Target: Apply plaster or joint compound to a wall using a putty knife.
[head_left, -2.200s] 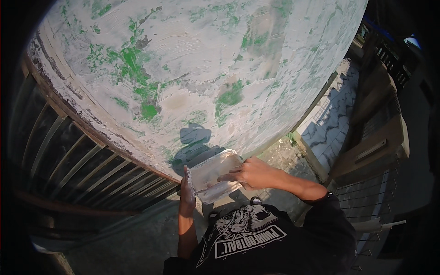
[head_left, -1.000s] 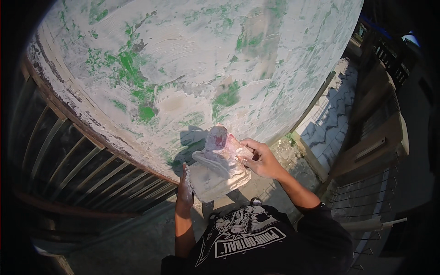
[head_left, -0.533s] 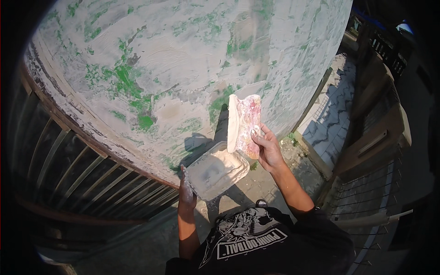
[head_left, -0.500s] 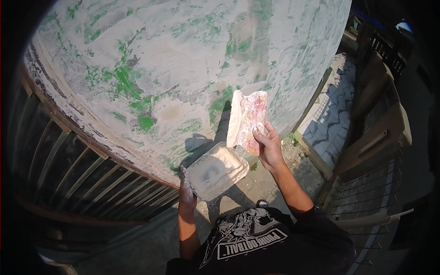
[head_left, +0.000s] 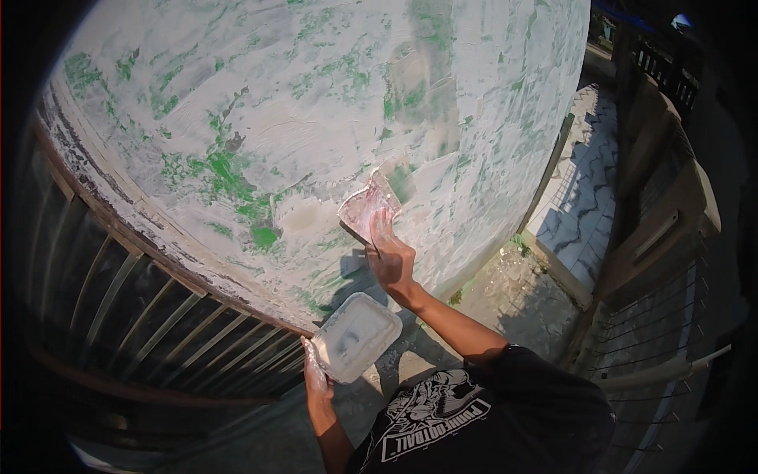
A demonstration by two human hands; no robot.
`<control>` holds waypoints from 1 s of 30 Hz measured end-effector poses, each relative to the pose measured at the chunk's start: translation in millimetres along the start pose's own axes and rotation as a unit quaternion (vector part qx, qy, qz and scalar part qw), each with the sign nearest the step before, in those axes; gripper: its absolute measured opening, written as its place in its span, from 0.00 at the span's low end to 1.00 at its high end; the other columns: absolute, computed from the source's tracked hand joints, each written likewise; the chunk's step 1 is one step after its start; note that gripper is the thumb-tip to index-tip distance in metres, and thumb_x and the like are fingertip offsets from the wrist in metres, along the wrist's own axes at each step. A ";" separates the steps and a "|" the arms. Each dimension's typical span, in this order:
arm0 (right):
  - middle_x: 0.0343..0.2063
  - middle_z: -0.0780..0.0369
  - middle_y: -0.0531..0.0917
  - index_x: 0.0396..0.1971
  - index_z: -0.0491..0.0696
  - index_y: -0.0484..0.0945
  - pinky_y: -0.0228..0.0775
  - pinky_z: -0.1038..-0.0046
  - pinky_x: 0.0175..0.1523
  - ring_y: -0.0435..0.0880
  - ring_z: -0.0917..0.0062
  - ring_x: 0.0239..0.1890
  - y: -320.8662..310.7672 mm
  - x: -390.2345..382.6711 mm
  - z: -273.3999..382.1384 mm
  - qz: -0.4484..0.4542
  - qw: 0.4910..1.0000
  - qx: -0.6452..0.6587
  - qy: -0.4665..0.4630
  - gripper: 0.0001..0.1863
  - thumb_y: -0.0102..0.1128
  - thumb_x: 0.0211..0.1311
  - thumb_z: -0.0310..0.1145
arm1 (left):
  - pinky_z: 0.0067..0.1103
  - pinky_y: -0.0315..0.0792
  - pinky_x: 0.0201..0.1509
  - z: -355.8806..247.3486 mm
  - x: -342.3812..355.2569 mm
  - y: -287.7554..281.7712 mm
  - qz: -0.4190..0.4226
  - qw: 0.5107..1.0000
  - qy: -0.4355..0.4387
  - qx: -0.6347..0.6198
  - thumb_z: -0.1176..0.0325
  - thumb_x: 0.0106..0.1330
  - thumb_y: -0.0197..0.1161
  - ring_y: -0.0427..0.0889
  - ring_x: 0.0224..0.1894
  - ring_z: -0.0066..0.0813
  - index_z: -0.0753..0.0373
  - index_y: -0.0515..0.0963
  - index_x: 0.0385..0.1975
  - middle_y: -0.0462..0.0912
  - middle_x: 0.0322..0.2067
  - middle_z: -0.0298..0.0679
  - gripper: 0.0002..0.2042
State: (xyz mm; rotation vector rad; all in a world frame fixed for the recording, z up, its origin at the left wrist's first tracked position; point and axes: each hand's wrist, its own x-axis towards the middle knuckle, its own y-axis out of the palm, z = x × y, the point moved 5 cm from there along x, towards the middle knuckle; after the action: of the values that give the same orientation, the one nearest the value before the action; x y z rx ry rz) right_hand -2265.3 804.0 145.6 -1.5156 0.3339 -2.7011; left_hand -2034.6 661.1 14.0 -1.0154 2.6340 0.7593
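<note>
My right hand [head_left: 392, 257] grips a thin, flexible putty spreader [head_left: 369, 207], reddish and smeared with white. The spreader is pressed against the wall [head_left: 308, 103], which carries patchy white filler over green paint. Lower down, my left hand [head_left: 317, 373] holds a shallow rectangular plastic tub [head_left: 357, 336] by its left side. The tub is tilted, and whitish filler coats its inside. White smears show on the left hand's fingers. Part of the right hand's grip is hidden behind the spreader and the hand itself.
A barred metal grille [head_left: 142, 324] with a wooden frame runs along the wall's lower left. Concrete ground [head_left: 509, 296] lies below the wall. At the right are patterned tiles [head_left: 580, 197], a brown panel [head_left: 659, 229] and a wire rack [head_left: 639, 340].
My right hand has moved left and forward, bringing the spreader from above the tub onto the wall. The tub has dropped slightly and turned, and the thick filler along the spreader's edge no longer shows.
</note>
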 end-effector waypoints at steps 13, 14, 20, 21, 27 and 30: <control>0.56 0.42 0.70 0.62 0.40 0.64 0.75 0.72 0.43 0.81 0.54 0.48 -4.6 -11.6 -40.1 -0.075 0.994 0.003 0.076 0.32 0.56 0.52 0.18 | 0.22 0.71 0.53 9.1 -9.1 -32.6 -0.011 0.999 -0.026 0.035 0.39 0.70 0.40 0.75 0.52 0.30 0.65 0.65 0.60 0.74 0.55 0.40 0.34; 0.55 0.42 0.71 0.61 0.41 0.65 0.75 0.71 0.45 0.80 0.54 0.49 5.3 -13.1 -34.6 -0.069 0.994 -0.029 0.084 0.32 0.57 0.52 0.19 | 0.24 0.70 0.56 9.2 -8.2 -34.8 -0.011 0.999 -0.020 0.040 0.39 0.70 0.40 0.75 0.54 0.31 0.65 0.65 0.60 0.74 0.55 0.40 0.34; 0.42 0.45 0.80 0.56 0.40 0.71 0.76 0.72 0.38 0.84 0.58 0.34 19.3 -45.6 -5.8 -0.006 0.999 0.040 0.022 0.29 0.61 0.49 0.18 | 0.25 0.69 0.57 -0.2 -16.8 -18.3 0.042 0.999 -0.025 0.018 0.40 0.70 0.39 0.74 0.54 0.32 0.66 0.65 0.59 0.73 0.55 0.41 0.33; 0.42 0.45 0.80 0.56 0.40 0.71 0.76 0.72 0.38 0.84 0.58 0.34 8.9 -44.3 -4.3 -0.007 0.999 0.041 0.021 0.29 0.61 0.49 0.18 | 0.25 0.69 0.57 -0.4 -17.0 -23.2 0.042 0.999 -0.023 0.018 0.40 0.70 0.39 0.74 0.54 0.32 0.66 0.65 0.59 0.73 0.55 0.41 0.33; 0.42 0.48 0.82 0.60 0.41 0.68 0.75 0.75 0.32 0.85 0.66 0.29 -46.2 24.3 -6.9 -0.098 0.993 0.001 0.071 0.30 0.59 0.53 0.20 | 0.31 0.62 0.65 6.2 -9.9 -28.6 0.069 0.997 -0.022 0.031 0.40 0.71 0.37 0.67 0.61 0.37 0.65 0.60 0.63 0.66 0.61 0.43 0.34; 0.48 0.46 0.79 0.60 0.41 0.67 0.77 0.73 0.34 0.85 0.61 0.39 -26.8 46.5 -5.3 -0.086 0.995 -0.056 0.004 0.32 0.60 0.50 0.22 | 0.30 0.61 0.65 5.0 -9.1 -25.4 0.057 0.998 -0.030 0.023 0.41 0.71 0.37 0.66 0.61 0.35 0.65 0.60 0.63 0.65 0.62 0.42 0.34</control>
State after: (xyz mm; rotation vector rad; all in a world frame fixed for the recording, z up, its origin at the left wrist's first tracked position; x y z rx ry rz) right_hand -2292.0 825.1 187.3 -1.6340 0.3783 -2.8660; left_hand -2010.7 652.9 3.4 -0.8227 2.6628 0.7381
